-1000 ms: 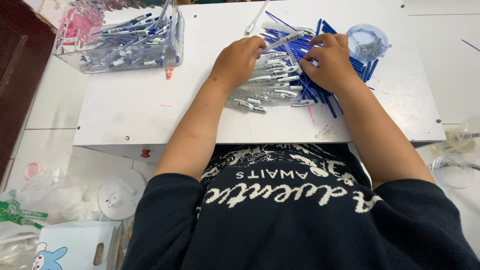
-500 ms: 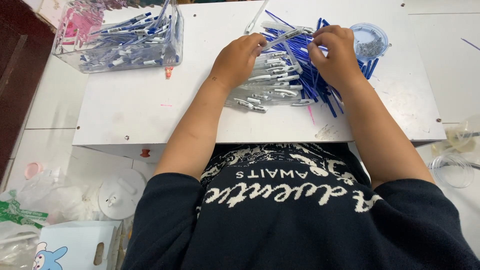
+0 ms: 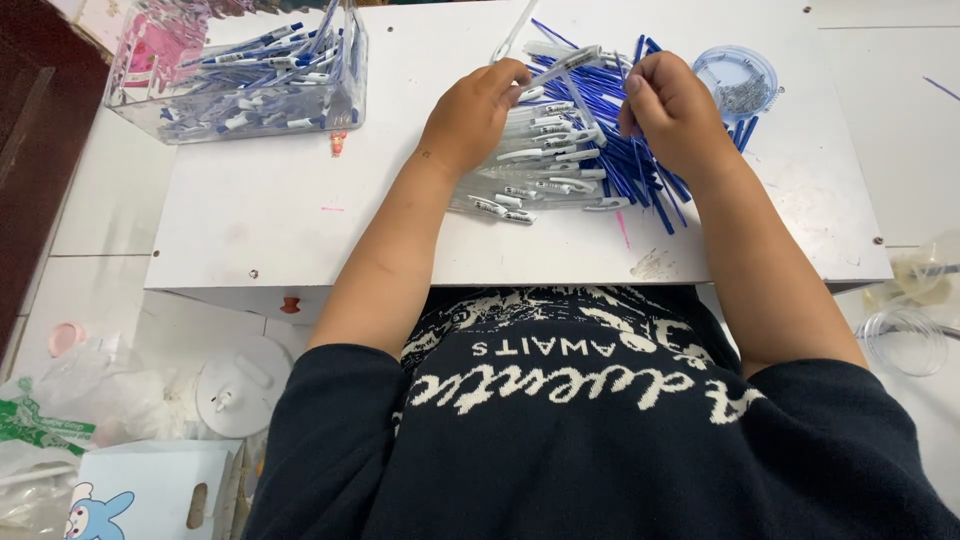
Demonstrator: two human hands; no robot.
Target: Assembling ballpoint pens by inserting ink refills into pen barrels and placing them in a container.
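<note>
Looking down: a person's two bare hands work over a white table [image 3: 300, 230], upper middle of the frame.
Left hand [image 3: 470, 115]: fingers pinched together on one clear pen barrel [image 3: 565, 65], lifted a little above the heap.
Right hand [image 3: 675, 105]: curled, fingertips closed; it seems to pinch a thin blue refill [image 3: 640, 160], but the grip itself is hidden.
Changed: a second ago both hands lay flat on the heap; now they are raised, holding a barrel between them, so it looks like one pen has been picked out for fitting.
Barrels [image 3: 545, 170]: clear, stacked in rows just below the left hand.
Refills [image 3: 650, 185]: blue, fanned under the right hand.
Dish [image 3: 735, 80]: small, clear, small metal parts inside, upper right.
Bin [image 3: 240, 75]: clear, finished pens inside, upper left.
</note>
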